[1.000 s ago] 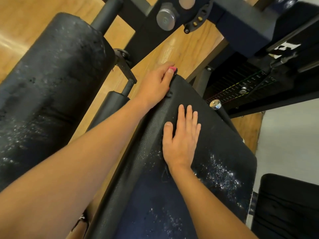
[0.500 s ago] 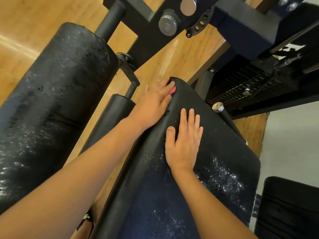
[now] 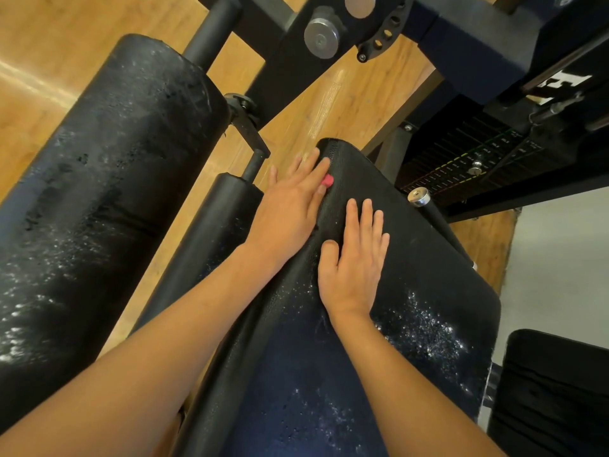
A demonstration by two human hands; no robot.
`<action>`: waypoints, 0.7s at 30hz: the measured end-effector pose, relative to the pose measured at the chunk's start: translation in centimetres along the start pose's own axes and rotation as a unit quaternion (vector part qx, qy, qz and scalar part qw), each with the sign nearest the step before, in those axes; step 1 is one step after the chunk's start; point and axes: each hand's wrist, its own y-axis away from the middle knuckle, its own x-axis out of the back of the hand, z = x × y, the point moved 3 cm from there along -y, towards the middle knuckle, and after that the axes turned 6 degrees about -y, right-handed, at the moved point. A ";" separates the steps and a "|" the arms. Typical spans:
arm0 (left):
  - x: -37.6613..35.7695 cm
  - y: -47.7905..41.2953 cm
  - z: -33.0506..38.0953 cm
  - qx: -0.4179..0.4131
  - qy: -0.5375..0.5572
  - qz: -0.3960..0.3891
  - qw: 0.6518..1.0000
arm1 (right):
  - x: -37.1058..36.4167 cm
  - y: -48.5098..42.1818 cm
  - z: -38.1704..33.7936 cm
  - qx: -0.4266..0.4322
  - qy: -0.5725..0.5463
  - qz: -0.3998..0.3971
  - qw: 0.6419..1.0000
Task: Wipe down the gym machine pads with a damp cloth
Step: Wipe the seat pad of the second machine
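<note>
Head view, single frame.

- The left hand lies over the far left edge of the flat pad, fingers near straight, pressing a pink cloth. Only a small corner of it shows beside the thumb; a pinch cannot be confirmed.
- The right hand is flat and relaxed, palm down on the pad just beside the left hand, holding nothing.
- The pad's long axis runs from its far corner, just ahead of the left fingertips, back toward the person.
- White specks lie behind the right wrist, nearer the person.
- Judgement: the cloth is at the far end, so the wipe likely comes back along that axis, the left hand doing the work.
- The big roller pad, left of the left arm, is also speckled.
</note>
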 end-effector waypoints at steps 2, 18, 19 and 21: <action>-0.2 -0.8 0.0 0.013 0.003 0.006 1.000 | -0.1 0.0 0.0 0.000 -0.003 0.002 1.000; 0.2 9.7 -1.1 0.017 -0.017 -0.043 0.999 | -0.2 -0.1 0.4 0.007 0.003 0.011 1.000; 0.2 9.2 -0.9 0.020 -0.025 -0.038 0.999 | -0.3 -0.1 0.3 0.006 0.004 0.012 1.000; 0.3 8.1 -0.6 0.026 -0.023 -0.030 0.999 | -0.3 -0.1 0.3 0.006 0.003 0.013 1.000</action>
